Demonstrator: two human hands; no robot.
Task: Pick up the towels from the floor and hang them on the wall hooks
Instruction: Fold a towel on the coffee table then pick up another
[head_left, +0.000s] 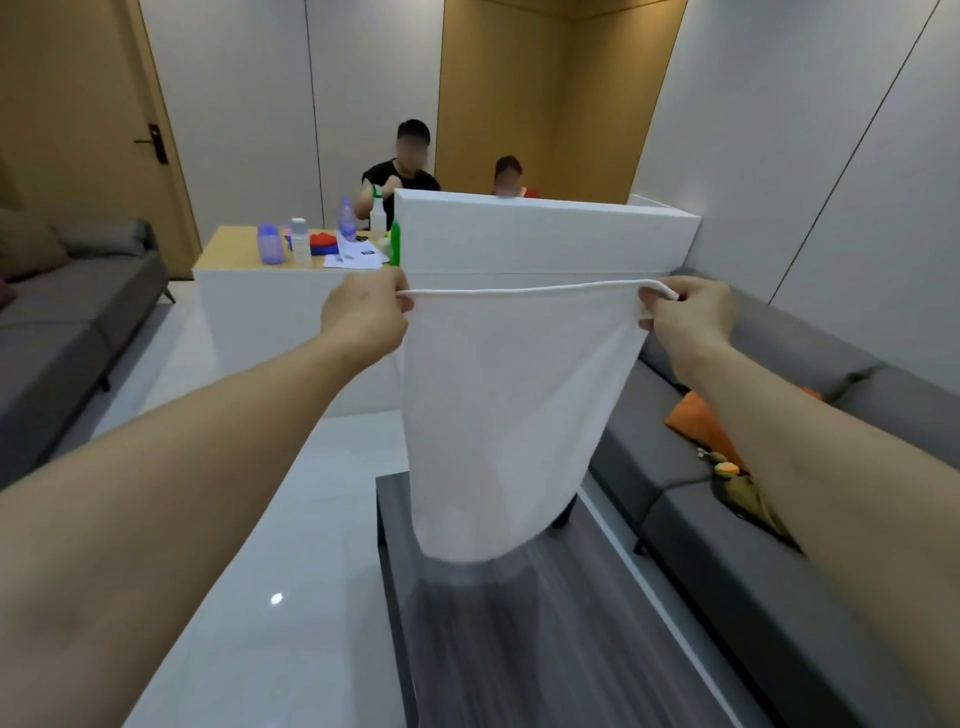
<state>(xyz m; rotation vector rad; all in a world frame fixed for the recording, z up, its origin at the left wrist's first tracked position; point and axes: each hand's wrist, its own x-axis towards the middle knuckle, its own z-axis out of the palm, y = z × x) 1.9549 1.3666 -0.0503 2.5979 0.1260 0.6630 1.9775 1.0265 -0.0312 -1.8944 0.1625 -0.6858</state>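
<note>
White towel (511, 415) hangs limp between left hand (363, 314) and right hand (685, 317), each pinching a top corner: light, soft, floppy; best gripped along that upper hem

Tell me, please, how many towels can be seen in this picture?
1. A white towel hangs stretched between the left hand and the right hand, above the dark table. Others may lie unseen.

Room with sofas, tables and two seated people

A dark wood-grain table (519, 649) stands on the glossy white floor (249, 571) between grey sofas (62, 322); an orange cushion (698, 421) lies on the right one. Bottles (300, 243) and papers (353, 255) crowd a far table (228, 249), beside a white partition (545, 234).
</note>
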